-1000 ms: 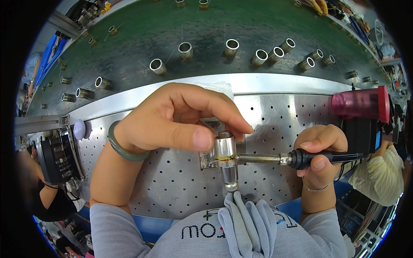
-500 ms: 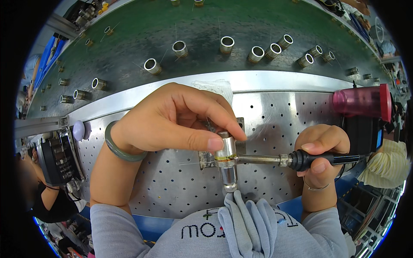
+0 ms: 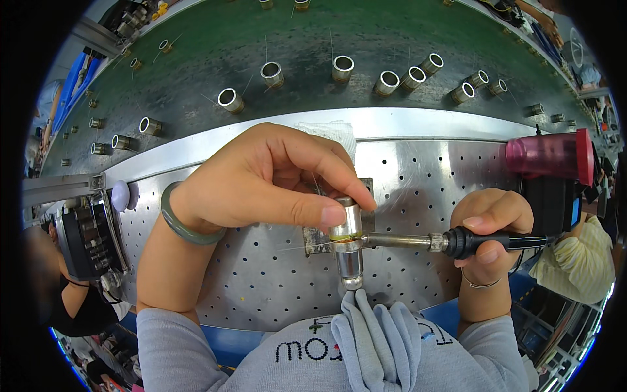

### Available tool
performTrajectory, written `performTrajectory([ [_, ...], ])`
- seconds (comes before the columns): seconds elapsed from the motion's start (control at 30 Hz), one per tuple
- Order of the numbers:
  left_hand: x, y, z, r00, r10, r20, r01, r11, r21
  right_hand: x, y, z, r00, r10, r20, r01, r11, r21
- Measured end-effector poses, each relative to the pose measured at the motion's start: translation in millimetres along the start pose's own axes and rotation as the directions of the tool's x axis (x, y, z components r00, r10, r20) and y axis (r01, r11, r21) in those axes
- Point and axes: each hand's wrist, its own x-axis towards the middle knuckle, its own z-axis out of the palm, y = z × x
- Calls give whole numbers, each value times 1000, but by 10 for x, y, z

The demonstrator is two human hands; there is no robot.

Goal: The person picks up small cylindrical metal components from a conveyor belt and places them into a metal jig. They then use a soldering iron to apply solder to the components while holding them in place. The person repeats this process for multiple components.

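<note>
A small shiny metal cylinder (image 3: 346,224) with a yellowish band and thin wires stands upright over the perforated worktop. My left hand (image 3: 274,186) pinches its upper part between thumb and fingers. In my right hand (image 3: 493,225) is a soldering iron (image 3: 408,242) with a black handle. It lies almost level, and its metal shaft meets the cylinder just below the band. Under this contact a polished metal post (image 3: 351,264) with a rounded end points toward me. Part of a metal block (image 3: 318,243) shows behind the cylinder; my left hand hides some of it.
Many metal sleeves (image 3: 343,68), several trailing fine wires, stand or lie on the green belt (image 3: 307,39) beyond the metal rail (image 3: 418,123). A white cloth (image 3: 330,132) sits behind my left hand. On the right is a pink translucent container (image 3: 545,155); other people are at both sides.
Cylinder, soldering iron and both hands have shifted very slightly to the right in view. Both grips stay the same. The person at the right edge has moved a little.
</note>
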Motion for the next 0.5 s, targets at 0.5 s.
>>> performTrajectory([
  [0.5,-4,10,20,1000,-8,-27,8,1000,8,-13,-39,44,997,57,-53,-60,996,-67],
])
